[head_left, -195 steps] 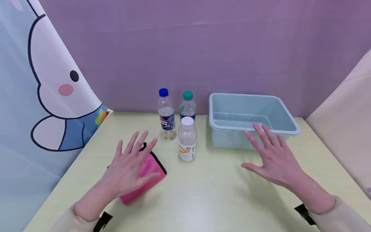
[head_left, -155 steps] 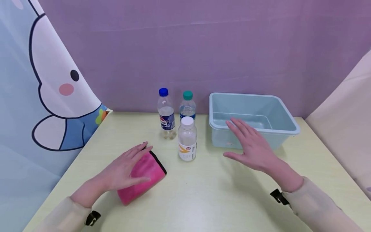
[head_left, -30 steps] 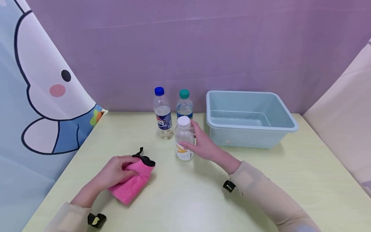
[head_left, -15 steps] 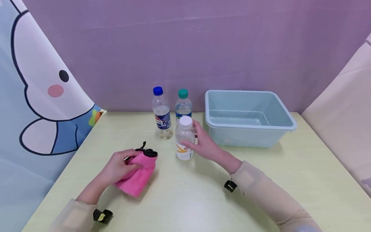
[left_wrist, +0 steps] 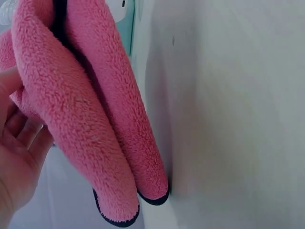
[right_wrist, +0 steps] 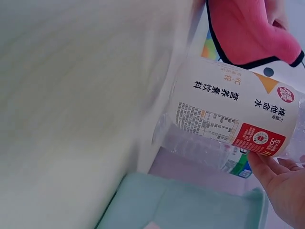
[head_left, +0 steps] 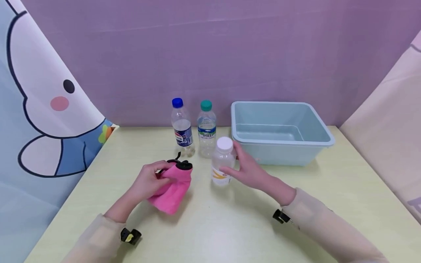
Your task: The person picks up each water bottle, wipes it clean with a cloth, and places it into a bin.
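Note:
My left hand [head_left: 147,183] pinches a folded pink towel [head_left: 172,195] with black edging, and the cloth hangs from the fingers above the table. Its fluffy folds fill much of the left wrist view, where the fingertips are partly hidden behind the towel [left_wrist: 90,109]. Just right of it, my right hand [head_left: 252,171] grips a clear plastic bottle [head_left: 219,164] with a white cap, thumb in front and fingers behind. The bottle is nearly upright; I cannot tell whether its base touches the table. A white label with Chinese print shows on the bottle [right_wrist: 233,107] in the right wrist view.
Behind stand two more bottles: a blue-capped one [head_left: 183,128] with a dark blue label and a green-capped one [head_left: 207,126]. A light blue plastic bin [head_left: 283,141] sits at the back right of the pale table [head_left: 210,233]. A purple cloth [head_left: 210,54] hangs behind.
From lying on the table, the pink towel has been gripped, lifted and moved right by my left hand. My right hand has taken hold of the white-capped bottle and shifted it right.

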The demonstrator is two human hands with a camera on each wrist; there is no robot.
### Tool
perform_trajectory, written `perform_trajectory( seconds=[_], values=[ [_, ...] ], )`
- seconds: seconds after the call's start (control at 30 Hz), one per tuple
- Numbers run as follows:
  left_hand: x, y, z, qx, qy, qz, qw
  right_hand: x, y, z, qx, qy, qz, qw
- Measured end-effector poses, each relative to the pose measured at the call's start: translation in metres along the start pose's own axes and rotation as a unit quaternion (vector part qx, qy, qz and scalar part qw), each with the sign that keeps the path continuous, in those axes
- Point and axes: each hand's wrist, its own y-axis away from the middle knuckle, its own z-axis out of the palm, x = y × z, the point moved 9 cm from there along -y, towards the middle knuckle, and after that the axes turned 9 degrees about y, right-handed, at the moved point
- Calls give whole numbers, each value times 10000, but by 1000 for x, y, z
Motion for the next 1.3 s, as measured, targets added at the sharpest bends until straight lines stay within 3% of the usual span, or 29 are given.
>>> perform_trajectory(
  seconds=[0.47, 0.7, 0.93, 1.13, 1.3],
  values=[
    [20, -22, 27, -65, 451, 303, 9985, 4, 36, -24, 108, 330, -238, 9991],
    [25, -31, 44, -155, 902, 210, 9956, 6, 46, -27, 172, 516, -379, 9978],
    [29, -41, 65, -118, 1627, -3, 9866, 12, 50, -26, 168, 474, -273, 9984],
    [40, -46, 76, -108, 2273, 296, 9733, 15, 52, -23, 76, 382, -133, 9992],
    [47, -50, 83, -214, 2416, 511, 9688, 17, 51, -25, 84, 460, -84, 9989]
  ],
)
